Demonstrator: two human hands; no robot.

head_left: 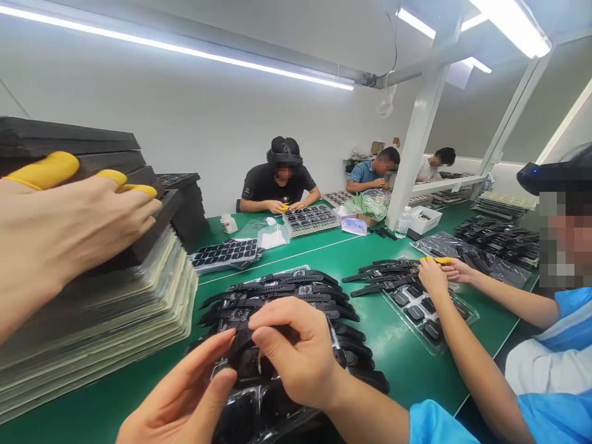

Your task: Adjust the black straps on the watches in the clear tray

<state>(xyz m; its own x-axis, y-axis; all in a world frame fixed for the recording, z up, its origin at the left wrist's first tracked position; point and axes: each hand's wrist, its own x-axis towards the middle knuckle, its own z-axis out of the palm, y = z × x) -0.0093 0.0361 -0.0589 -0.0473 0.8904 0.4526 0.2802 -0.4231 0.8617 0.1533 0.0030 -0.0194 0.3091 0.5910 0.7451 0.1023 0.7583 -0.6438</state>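
Note:
Low in the middle, my right hand [305,351] pinches the end of a black watch strap [241,340] between thumb and fingertips. My left hand [180,394] is just left of it, with thumb and index finger apart around the strap's side; contact is hard to make out. Below the hands lies a clear plastic tray [277,404] with dark square pockets. Directly behind it, several black smartwatches [305,290] with straps lie in overlapping rows on a tray. What my right palm covers is hidden.
At left, a co-worker's hand with yellow finger cots [83,209] rests by black foam trays above stacked clear trays [176,296]. At right, another co-worker's hands [437,274] work over a watch tray [425,311]. Across the green table [319,250], a person sits behind a tray [312,219].

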